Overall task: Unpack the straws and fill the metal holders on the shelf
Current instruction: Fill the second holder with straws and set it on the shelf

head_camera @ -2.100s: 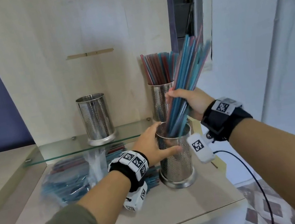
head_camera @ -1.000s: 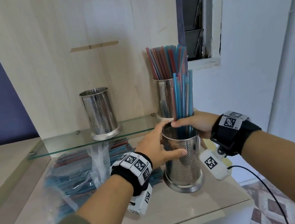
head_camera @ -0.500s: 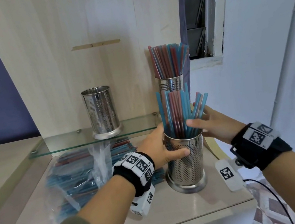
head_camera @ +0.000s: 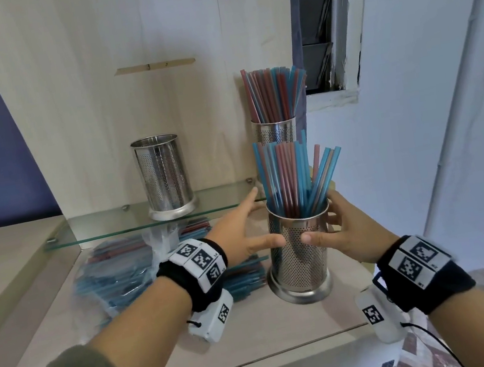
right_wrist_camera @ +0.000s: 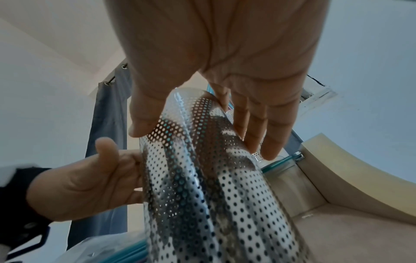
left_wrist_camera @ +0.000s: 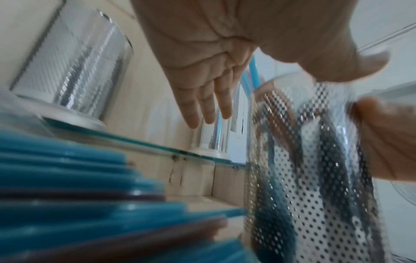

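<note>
The counter (head_camera: 259, 334) runs from the wooden back panel (head_camera: 122, 91) to a front edge just below the wrists, with bare surface before and to the right of the near holder. The glass shelf (head_camera: 106, 225) juts from the panel above the counter's rear; its front edge is level with the left fingertips. On it stand an empty metal holder (head_camera: 165, 180) at the middle, open glass on both sides, and a filled holder (head_camera: 274, 136) at the right end, packed with upright red and blue straws.

Under the shelf lies a clear plastic bag of straws (head_camera: 115, 278), flat on the counter, reaching almost to the near holder's base.

The near holder (head_camera: 300, 253) stands upright on the counter, right of centre, close to the counter's right edge, holding blue and red straws (head_camera: 291, 181), some leaning right.

The left hand (head_camera: 243, 234) has fingers straight and spread, thumb tip at the holder's wall. The right hand (head_camera: 341, 230) mirrors it, fingers extended and relaxed, thumb against the front.

The left wrist view shows the left fingers (left_wrist_camera: 202, 106) straight, clear of the mesh, and bagged straw ends (left_wrist_camera: 90, 195) just beside the base. The right wrist view shows the right fingers (right_wrist_camera: 258, 128) lying along the perforated wall, unbent, and a grey curtain (right_wrist_camera: 105, 142) unseen from the head.
</note>
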### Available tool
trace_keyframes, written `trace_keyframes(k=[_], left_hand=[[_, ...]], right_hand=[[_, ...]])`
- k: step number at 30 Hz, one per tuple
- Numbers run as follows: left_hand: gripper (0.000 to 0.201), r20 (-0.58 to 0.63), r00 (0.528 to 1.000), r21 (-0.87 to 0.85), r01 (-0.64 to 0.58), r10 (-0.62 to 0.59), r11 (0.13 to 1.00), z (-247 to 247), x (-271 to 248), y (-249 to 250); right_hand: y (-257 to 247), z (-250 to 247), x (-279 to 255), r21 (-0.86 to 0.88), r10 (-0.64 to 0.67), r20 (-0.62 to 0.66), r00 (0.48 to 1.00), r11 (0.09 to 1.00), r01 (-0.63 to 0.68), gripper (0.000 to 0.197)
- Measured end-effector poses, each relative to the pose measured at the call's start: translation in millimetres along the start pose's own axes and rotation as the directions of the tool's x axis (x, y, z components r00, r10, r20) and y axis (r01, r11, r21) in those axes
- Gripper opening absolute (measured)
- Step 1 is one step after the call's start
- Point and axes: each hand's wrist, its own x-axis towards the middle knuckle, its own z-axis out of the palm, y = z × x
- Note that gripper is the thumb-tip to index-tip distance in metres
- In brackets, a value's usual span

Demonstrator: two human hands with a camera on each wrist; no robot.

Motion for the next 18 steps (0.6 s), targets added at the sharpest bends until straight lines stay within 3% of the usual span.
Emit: trace_keyframes(k=[3, 6, 10, 12, 18], left_hand=[[0.101, -0.065, 0.997, 0.199, -0.030, 0.044, 0.980, -21, -18, -7], [0.076, -0.031, 0.997, 0.452, -0.052, 0.074, 0.891, -32, -34, -26], [0.087, 0.028, 0.994, 0.750, 0.049, -0.107, 0.660, -29, -53, -42], [0.093, 0.021, 0.987, 0.807, 0.077, -0.160, 0.586, -23, -61, -47], [0.086, -0.003, 0.978, 0.819, 0.120, -0.206, 0.560, -11, -65, -55]], right_hand=[[3, 2, 0, 0.011, 0.027, -0.011, 1.000, 1.000, -0.027, 0.087], [3, 1, 2, 0.000, 0.043, -0.006, 0.999, 0.999, -0.043, 0.088], [2, 1, 3, -0.003, 0.048, -0.034, 0.998, 0.999, -0.048, 0.087], [4, 6, 3, 0.031, 0.057, -0.058, 0.997, 0.998, -0.056, 0.084], [7, 13, 5, 0.043, 0.062, -0.120, 0.991, 0.997, -0.057, 0.084]])
